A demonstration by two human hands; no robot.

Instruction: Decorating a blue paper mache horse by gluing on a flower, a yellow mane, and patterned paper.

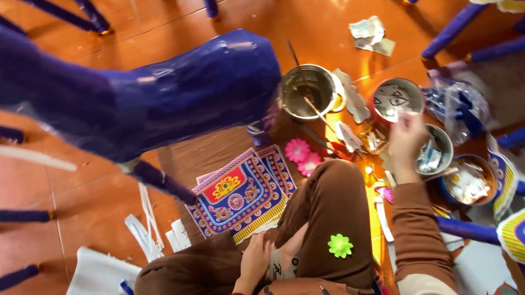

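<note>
Person sits on orange-brown floor, brown trousers, knees up. Patterned paper sheets, blue with red, yellow and orange ornament, lie flat on floor just left of the raised knee; more of the same print at far right edge and top right. White paper strips and a white bag lower left. Crumpled white-grey wrapper up top, well apart from the rest. Clear plastic bag with blue contents right of the bowls.

Right hand raised, fingers pinched narrow on a small whitish scrap at the edge of a round metal bowl holding a printed face cutout. Second metal bowl with paper bits sits just right of that hand.

Left hand rests on shin, fingers curled loosely, holding nothing visible.

Metal pot with sticks in it, two pink paper flowers, green paper flower on knee. Large blue paper animal figure overhead left.
</note>
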